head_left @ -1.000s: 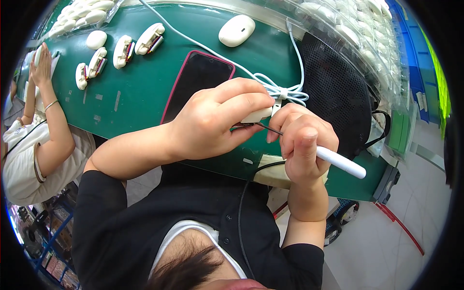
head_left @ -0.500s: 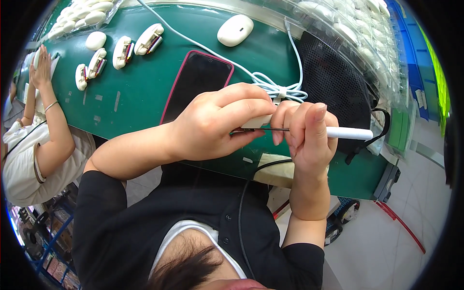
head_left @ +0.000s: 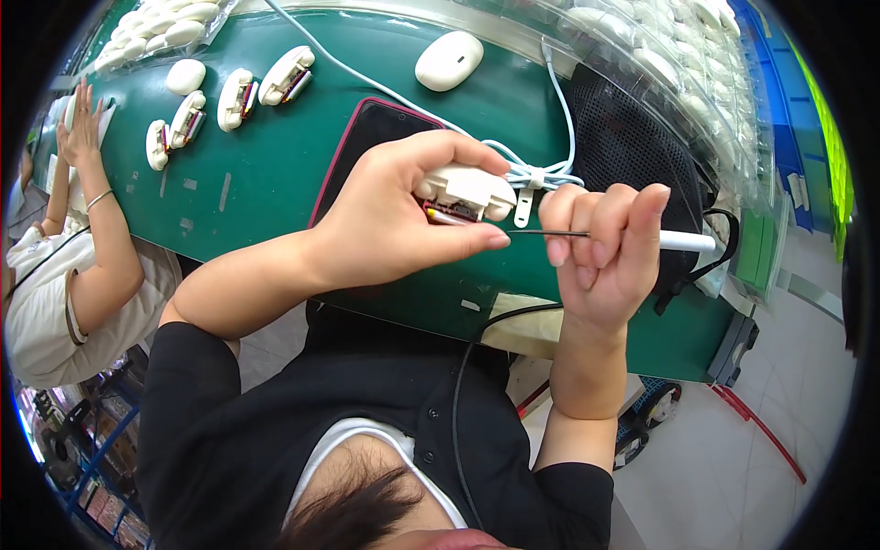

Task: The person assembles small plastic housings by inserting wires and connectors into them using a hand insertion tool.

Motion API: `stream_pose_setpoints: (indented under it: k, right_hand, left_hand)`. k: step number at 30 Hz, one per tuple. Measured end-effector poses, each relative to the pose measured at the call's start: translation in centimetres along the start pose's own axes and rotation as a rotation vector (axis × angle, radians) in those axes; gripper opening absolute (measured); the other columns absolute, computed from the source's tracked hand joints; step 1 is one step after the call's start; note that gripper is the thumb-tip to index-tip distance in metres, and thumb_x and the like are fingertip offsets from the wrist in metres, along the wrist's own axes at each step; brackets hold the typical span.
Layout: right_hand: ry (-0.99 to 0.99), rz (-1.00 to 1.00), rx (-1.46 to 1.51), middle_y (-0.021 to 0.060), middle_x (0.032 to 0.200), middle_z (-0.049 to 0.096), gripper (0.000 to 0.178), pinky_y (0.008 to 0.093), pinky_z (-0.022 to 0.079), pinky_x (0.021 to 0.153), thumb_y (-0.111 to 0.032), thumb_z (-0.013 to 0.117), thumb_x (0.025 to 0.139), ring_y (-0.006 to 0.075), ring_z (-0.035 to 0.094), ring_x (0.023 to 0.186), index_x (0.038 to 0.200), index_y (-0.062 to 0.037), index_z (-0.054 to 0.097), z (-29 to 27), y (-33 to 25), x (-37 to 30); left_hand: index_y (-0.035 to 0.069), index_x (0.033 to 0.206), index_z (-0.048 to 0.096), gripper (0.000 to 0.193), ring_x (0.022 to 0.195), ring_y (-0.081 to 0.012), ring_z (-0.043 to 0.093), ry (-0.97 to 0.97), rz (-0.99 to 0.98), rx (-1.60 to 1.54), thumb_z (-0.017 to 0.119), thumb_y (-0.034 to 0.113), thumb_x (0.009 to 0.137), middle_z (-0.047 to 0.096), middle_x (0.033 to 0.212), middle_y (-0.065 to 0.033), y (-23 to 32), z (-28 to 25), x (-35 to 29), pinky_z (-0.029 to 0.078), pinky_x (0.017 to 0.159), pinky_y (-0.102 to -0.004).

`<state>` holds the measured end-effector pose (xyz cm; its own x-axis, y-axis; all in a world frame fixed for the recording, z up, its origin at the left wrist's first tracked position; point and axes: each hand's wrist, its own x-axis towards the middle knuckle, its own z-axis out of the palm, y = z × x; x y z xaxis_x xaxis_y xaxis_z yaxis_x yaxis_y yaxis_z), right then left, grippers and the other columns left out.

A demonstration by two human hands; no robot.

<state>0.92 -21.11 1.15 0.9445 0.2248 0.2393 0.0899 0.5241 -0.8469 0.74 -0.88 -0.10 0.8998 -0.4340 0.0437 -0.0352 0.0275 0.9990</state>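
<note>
A green tabletop (head_left: 266,174) is lying below. Left hand (head_left: 394,197) is gripping a white plastic case (head_left: 478,189); right hand (head_left: 608,252), a white-handled tool (head_left: 687,242).

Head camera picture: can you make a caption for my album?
Left hand holds an opened white case; right hand holds a thin white-handled tool.

Five opened white devices (head_left: 472,191) and two closed, rounded white pieces (head_left: 450,61). One white-handled tool (head_left: 687,241), one phone (head_left: 367,137), one bundled cable (head_left: 553,172), one black mesh bag (head_left: 632,151). Two clusters of white parts (head_left: 170,30) are too crowded to count.
</note>
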Motion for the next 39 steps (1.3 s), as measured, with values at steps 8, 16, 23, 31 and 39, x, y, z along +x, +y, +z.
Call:
stream_pose_setpoints:
  k: [8, 16, 23, 31, 39]
  right_hand:
    - [0.021, -0.029, -0.030, 0.0027, 0.046, 0.039, 0.057, 0.0273, 0.038, 0.048, -0.035, 0.026, 0.105, 0.0171, 0.045, 0.046, 0.059, -0.0079, 0.043, -0.3, 0.0, 0.0]
    - [0.075, -0.020, -0.040, -0.0006, 0.047, 0.032, 0.050, 0.0284, 0.033, 0.056, -0.038, 0.029, 0.104, 0.0148, 0.035, 0.051, 0.063, -0.0115, 0.038, 0.9, -0.3, 0.3]
    - [0.058, -0.116, -0.003, -0.0014, 0.046, 0.027, 0.048, 0.0230, 0.031, 0.051, -0.037, 0.029, 0.104, 0.0118, 0.031, 0.050, 0.065, -0.0121, 0.037, 1.2, -0.7, -0.7]
    - [0.083, -0.126, -0.086, 0.0017, 0.046, 0.031, 0.052, 0.0228, 0.036, 0.051, -0.040, 0.037, 0.102, 0.0121, 0.033, 0.050, 0.066, -0.0070, 0.053, 2.7, -2.0, -1.3]
    - [0.092, -0.153, -0.100, 0.0012, 0.049, 0.034, 0.051, 0.0239, 0.038, 0.052, -0.042, 0.041, 0.100, 0.0121, 0.035, 0.052, 0.068, -0.0061, 0.057, 2.1, -2.1, -1.3]
  left_hand:
    - [-0.001, 0.115, 0.057, 0.049, 0.093, -0.0076, 0.061, 0.013, -0.160, -0.187, 0.080, 0.004, 0.073, 0.066, 0.103, -0.0056, 0.3, 0.0, 0.5, 0.051, 0.081, -0.0217]
    - [0.000, 0.114, 0.058, 0.051, 0.095, -0.0091, 0.060, 0.049, -0.059, -0.082, 0.083, 0.008, 0.071, 0.064, 0.104, -0.0058, 0.3, -0.6, 0.7, 0.051, 0.081, -0.0242]
    - [0.000, 0.113, 0.057, 0.045, 0.088, -0.0163, 0.063, 0.102, 0.180, 0.037, 0.072, 0.007, 0.071, 0.059, 0.102, -0.0111, 0.3, -0.5, 0.0, 0.053, 0.074, -0.0281]
    - [-0.003, 0.110, 0.057, 0.048, 0.084, -0.0188, 0.060, 0.232, 0.326, 0.087, 0.080, 0.013, 0.070, 0.056, 0.098, -0.0124, 1.5, -1.7, -0.1, 0.049, 0.070, -0.0294]
    - [-0.001, 0.100, 0.059, 0.044, 0.082, -0.0286, 0.059, 0.445, 0.465, 0.370, 0.079, 0.026, 0.072, 0.060, 0.091, -0.0149, 1.5, -5.5, -4.2, 0.048, 0.075, -0.0370]
